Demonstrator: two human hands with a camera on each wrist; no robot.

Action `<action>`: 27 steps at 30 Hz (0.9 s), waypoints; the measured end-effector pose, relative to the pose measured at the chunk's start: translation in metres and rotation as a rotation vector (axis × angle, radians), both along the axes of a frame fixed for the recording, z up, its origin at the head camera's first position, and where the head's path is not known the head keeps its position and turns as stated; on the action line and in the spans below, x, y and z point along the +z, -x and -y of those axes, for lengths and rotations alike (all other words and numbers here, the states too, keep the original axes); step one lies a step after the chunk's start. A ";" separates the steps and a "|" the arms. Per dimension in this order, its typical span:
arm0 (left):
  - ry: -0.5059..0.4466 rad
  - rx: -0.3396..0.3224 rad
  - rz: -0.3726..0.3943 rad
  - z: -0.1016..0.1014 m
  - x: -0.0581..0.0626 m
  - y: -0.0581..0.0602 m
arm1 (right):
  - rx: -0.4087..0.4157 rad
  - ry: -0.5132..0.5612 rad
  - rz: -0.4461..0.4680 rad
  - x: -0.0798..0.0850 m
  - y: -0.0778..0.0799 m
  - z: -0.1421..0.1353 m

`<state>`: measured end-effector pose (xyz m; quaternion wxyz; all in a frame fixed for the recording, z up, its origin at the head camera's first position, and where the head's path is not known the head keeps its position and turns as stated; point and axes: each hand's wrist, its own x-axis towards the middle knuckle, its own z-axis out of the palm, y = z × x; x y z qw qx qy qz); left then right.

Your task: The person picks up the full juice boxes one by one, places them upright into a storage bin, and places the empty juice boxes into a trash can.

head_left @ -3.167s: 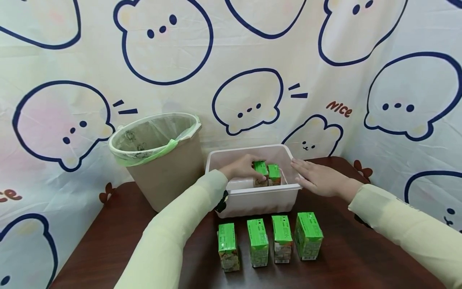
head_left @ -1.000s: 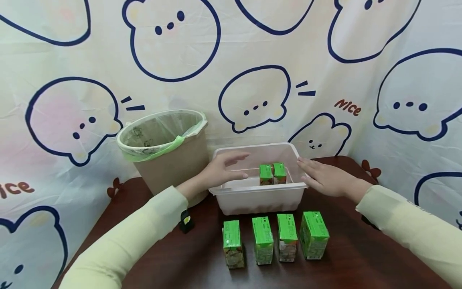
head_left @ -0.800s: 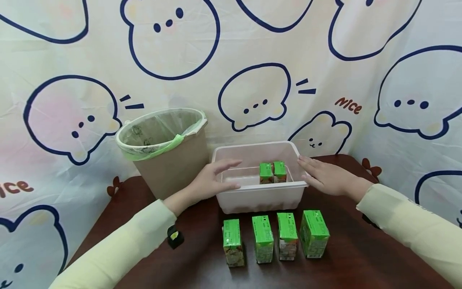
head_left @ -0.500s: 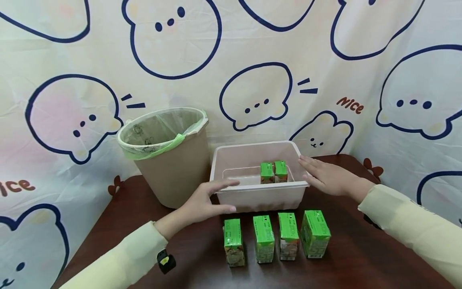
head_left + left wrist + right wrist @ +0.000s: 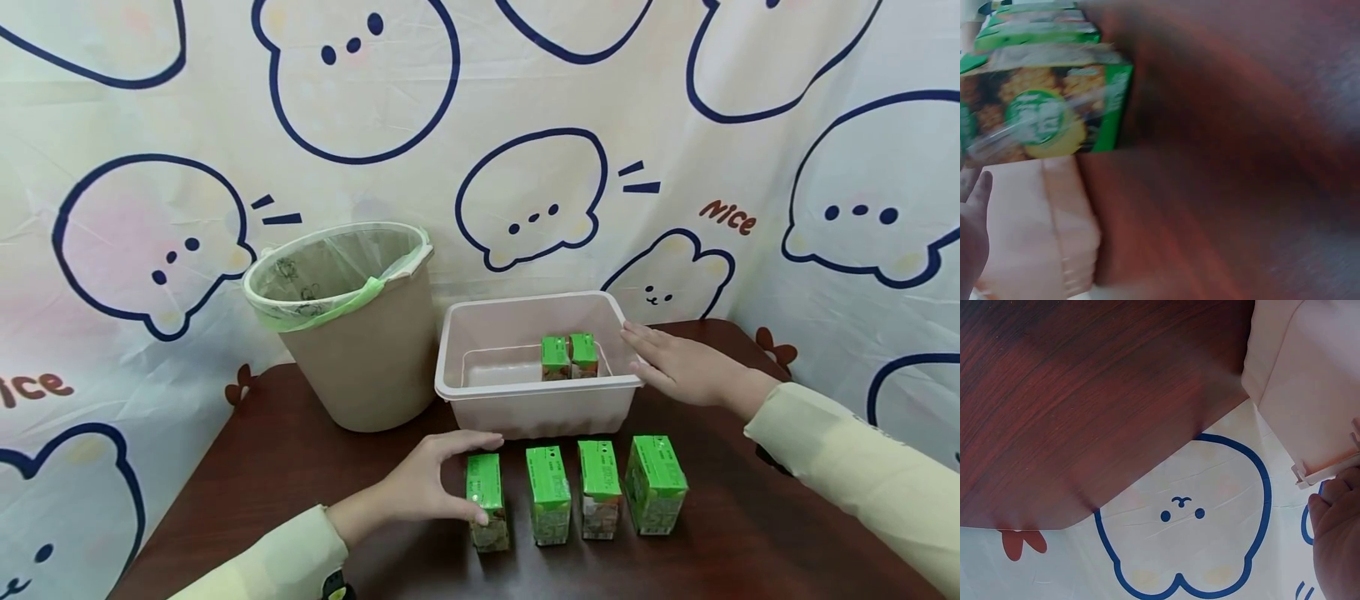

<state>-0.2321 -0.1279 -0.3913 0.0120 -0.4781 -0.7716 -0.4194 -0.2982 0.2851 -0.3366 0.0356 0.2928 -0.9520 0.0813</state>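
Observation:
Green-topped drink cartons stand in a row on the table in the head view. My left hand (image 5: 420,483) is at the leftmost drink carton (image 5: 485,487), thumb in front of it and fingers spread behind its top. In the left wrist view that drink carton (image 5: 1035,112) shows a wrapped straw on its printed side. Two more cartons (image 5: 570,358) stand inside a pale pink plastic bin (image 5: 543,408), towards its right. My right hand (image 5: 686,367) rests with straight fingers at the bin's right rim; in the right wrist view the hand (image 5: 1341,531) is at the rim's edge.
Right of the leftmost carton stand a second drink carton (image 5: 549,496), a third drink carton (image 5: 599,490) and a fourth drink carton (image 5: 656,485). A beige trash can (image 5: 367,358) with a green-edged liner stands left of the bin. A patterned cloth (image 5: 525,100) hangs behind the dark table (image 5: 247,483).
My left hand has let go of a carton in the bin, come out over the rim, and moved down and towards me to the leftmost carton. The right hand has stayed at the rim.

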 end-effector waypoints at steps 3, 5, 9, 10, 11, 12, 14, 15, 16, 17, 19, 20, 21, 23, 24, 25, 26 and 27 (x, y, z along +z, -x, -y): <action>0.010 -0.003 -0.002 0.000 -0.007 -0.004 | -0.002 -0.001 -0.003 0.000 -0.001 0.000; 0.021 -0.001 -0.001 0.000 -0.011 -0.005 | -0.003 -0.002 -0.005 0.000 -0.001 0.000; 0.030 0.016 0.030 -0.002 -0.017 -0.008 | -0.003 0.002 -0.004 0.001 -0.002 0.000; 0.030 0.023 0.043 -0.003 -0.018 -0.009 | -0.005 0.000 -0.003 0.001 -0.002 0.000; 0.026 0.030 0.055 -0.003 -0.019 -0.009 | -0.005 -0.001 -0.003 0.001 -0.002 0.000; 0.023 0.037 0.059 -0.004 -0.020 -0.010 | -0.006 -0.002 -0.003 0.001 -0.002 0.000; 0.019 0.055 0.069 -0.005 -0.021 -0.011 | -0.007 -0.006 -0.002 0.001 -0.002 0.000; 0.017 0.065 0.079 -0.006 -0.021 -0.012 | -0.008 -0.006 -0.002 0.001 -0.002 0.000; 0.015 0.075 0.088 -0.006 -0.021 -0.013 | -0.008 -0.006 -0.002 0.001 -0.001 0.000; 0.015 0.084 0.094 -0.007 -0.021 -0.013 | -0.008 -0.005 0.000 0.000 -0.001 0.000; 0.015 0.101 0.103 -0.008 -0.021 -0.014 | -0.007 -0.002 -0.001 -0.001 -0.001 -0.001; 0.013 0.105 0.105 -0.009 -0.020 -0.014 | -0.006 -0.002 -0.001 -0.001 -0.001 -0.001; 0.011 0.108 0.108 -0.009 -0.020 -0.014 | -0.005 -0.001 -0.003 -0.001 0.000 -0.001; 0.007 0.107 0.106 -0.009 -0.019 -0.014 | -0.006 -0.004 -0.002 -0.002 0.000 -0.002; 0.004 0.107 0.105 -0.009 -0.019 -0.014 | -0.007 -0.006 -0.001 -0.002 0.001 -0.002; 0.002 0.106 0.106 -0.009 -0.018 -0.014 | -0.008 -0.009 -0.001 -0.002 0.001 -0.002; 0.000 0.106 0.109 -0.009 -0.018 -0.014 | -0.010 -0.011 0.001 -0.002 0.002 -0.002; -0.003 0.105 0.109 -0.009 -0.017 -0.014 | -0.011 -0.012 0.002 -0.002 0.002 -0.002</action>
